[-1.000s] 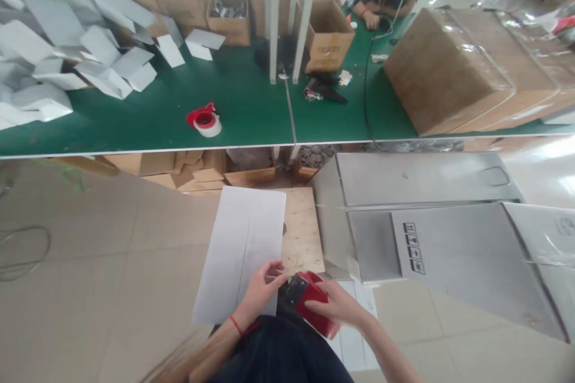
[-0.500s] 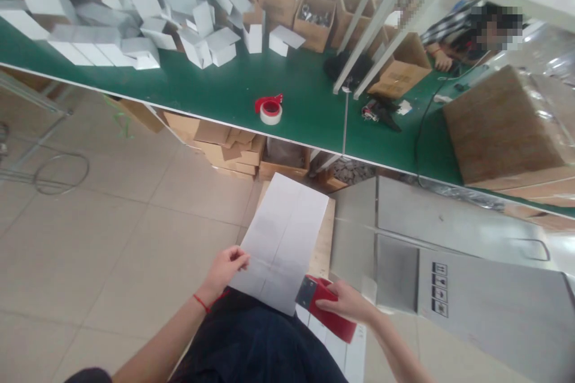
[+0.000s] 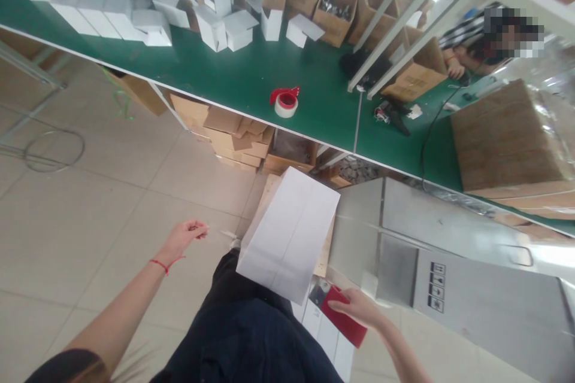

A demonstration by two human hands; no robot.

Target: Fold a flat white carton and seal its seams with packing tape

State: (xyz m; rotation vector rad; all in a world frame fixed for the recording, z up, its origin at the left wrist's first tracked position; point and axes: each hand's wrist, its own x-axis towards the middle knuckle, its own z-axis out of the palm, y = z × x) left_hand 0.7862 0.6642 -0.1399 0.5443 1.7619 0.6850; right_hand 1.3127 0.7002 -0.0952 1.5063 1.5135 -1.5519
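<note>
Two long green-topped workbenches [image 3: 251, 81] run across the top of the view, with grey flattened cartons [image 3: 471, 287] leaning below them on the right. A large brown cardboard box wrapped in clear film [image 3: 507, 137] sits at the bench's right end. Open brown cardboard boxes [image 3: 335, 6] line the far edge; one holds shiny metal parts, the others' contents I cannot make out. A heap of folded white paper boxes [image 3: 148, 6] lies on the left.

The flat white folded carton [image 3: 290, 236] rests on a pale plywood board [image 3: 326, 251] over the person's lap, touched by neither hand. It could slide off the lap, being unheld and tilted.

The right hand [image 3: 359, 310] grips a red handheld tape dispenser [image 3: 341, 317], fingers wrapped round its body, just beside the carton's near corner. The left hand [image 3: 182, 238] is out to the left, fingertips pinched narrowly on what may be a strip of clear tape; I cannot tell. Loose tape could fold and stick to itself.

A spare red-and-white tape roll [image 3: 285, 102] lies on the bench.
</note>
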